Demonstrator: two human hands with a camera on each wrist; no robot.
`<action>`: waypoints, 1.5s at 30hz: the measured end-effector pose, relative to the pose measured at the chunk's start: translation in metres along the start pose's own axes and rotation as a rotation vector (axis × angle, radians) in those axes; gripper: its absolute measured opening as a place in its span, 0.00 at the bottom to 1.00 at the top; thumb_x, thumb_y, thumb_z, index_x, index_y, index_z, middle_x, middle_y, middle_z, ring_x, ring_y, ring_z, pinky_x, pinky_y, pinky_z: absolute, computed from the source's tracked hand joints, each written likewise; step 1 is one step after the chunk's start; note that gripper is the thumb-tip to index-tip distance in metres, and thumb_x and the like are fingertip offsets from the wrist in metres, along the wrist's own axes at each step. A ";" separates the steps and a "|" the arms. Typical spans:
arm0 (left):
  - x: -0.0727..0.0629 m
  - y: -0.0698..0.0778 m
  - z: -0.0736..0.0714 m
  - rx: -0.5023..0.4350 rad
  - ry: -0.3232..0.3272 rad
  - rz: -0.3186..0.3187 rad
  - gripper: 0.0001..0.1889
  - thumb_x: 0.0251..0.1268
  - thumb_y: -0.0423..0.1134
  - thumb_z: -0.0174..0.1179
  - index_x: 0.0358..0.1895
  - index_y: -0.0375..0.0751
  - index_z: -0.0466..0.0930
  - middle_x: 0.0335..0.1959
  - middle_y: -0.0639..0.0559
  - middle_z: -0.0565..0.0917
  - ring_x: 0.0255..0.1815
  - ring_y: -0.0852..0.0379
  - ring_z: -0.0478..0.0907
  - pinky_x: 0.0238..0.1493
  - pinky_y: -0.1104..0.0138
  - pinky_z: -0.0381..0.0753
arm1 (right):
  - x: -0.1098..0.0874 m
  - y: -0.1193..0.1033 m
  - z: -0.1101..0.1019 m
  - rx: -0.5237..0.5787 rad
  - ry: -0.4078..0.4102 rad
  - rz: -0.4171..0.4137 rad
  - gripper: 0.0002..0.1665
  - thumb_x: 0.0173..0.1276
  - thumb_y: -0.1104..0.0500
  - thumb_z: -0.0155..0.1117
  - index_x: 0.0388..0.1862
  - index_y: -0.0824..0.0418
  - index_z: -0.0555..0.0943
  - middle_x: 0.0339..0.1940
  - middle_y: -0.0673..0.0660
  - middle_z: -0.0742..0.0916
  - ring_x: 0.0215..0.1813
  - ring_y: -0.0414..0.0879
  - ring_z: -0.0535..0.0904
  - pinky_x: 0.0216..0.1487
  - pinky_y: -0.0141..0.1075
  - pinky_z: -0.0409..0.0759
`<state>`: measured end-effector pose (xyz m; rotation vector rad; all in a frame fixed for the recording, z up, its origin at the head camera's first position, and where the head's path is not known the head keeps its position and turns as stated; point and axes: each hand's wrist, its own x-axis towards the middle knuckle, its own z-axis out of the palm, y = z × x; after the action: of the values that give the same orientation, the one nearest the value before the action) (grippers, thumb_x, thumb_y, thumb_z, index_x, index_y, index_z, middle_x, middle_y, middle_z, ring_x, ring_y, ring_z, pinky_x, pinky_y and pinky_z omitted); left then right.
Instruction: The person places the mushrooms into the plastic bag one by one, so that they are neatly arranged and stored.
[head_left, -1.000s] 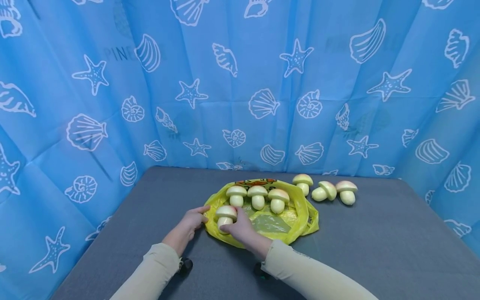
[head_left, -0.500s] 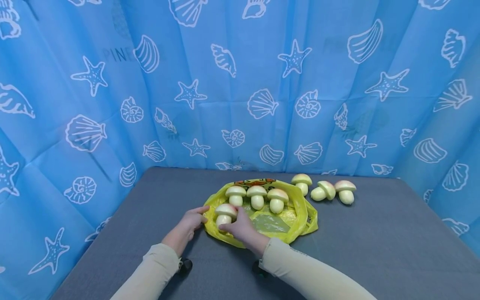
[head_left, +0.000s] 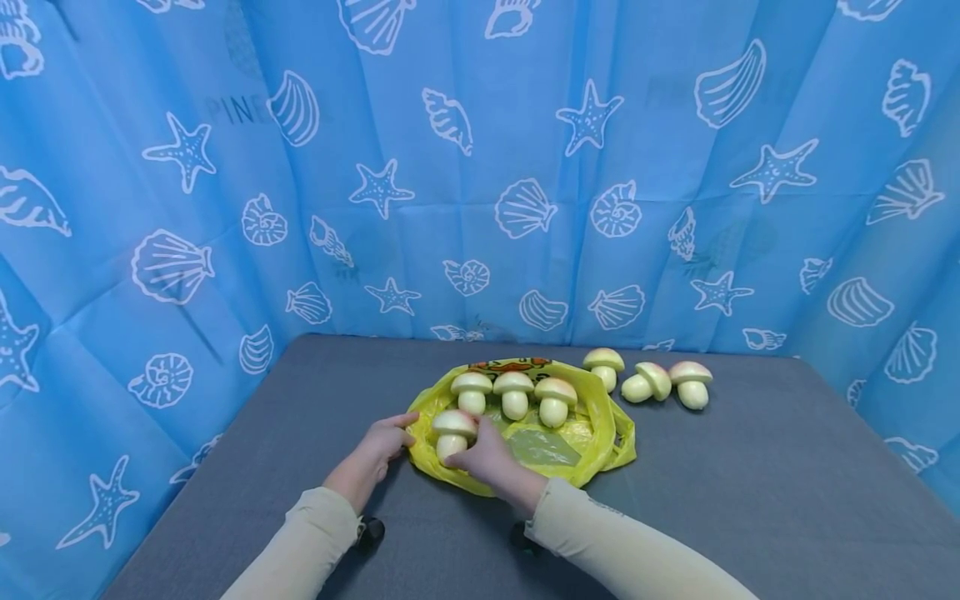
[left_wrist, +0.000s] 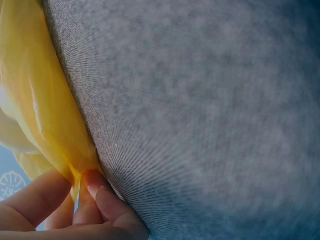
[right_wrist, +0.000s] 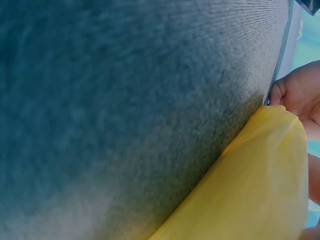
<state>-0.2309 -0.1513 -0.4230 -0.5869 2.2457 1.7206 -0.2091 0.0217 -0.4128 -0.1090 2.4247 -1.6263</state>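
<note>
A yellow plastic bag (head_left: 597, 433) lies on the table with its mouth spread wide. Its left rim is pinched by my left hand (head_left: 371, 458); in the left wrist view, thumb and fingers (left_wrist: 35, 200) close on the yellow plastic (left_wrist: 45, 85). My right hand (head_left: 498, 462) reaches over the near rim and holds a toy mushroom (head_left: 454, 423) upright in the bag's left part. Behind it, a row of three more mushrooms stands in the bag: left (head_left: 471, 383), middle (head_left: 513, 382) and right (head_left: 556, 389). The right wrist view shows mostly the bag's side (right_wrist: 250, 185), hiding the mushrooms.
Three mushrooms are outside, behind the bag's right side: one upright (head_left: 603, 360), partly hidden by the rim, one lying on its side (head_left: 647, 383), and one leaning (head_left: 691, 375). A blue shell-print curtain (head_left: 465, 208) hangs behind the grey-covered table (head_left: 750, 483).
My right hand has shifted the held mushroom slightly to the right within the bag. The left hand stays on the rim, and the other mushrooms keep their places.
</note>
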 end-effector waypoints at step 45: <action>-0.001 0.000 -0.001 -0.002 -0.016 0.010 0.28 0.67 0.22 0.48 0.71 0.39 0.66 0.74 0.33 0.56 0.71 0.30 0.54 0.68 0.42 0.55 | -0.021 0.005 -0.089 0.053 0.078 0.028 0.40 0.62 0.68 0.67 0.70 0.72 0.61 0.54 0.72 0.74 0.50 0.59 0.76 0.41 0.47 0.82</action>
<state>-0.2302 -0.1524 -0.4218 -0.5617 2.2399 1.7263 -0.2082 0.1078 -0.3821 -0.0034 2.4263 -1.7111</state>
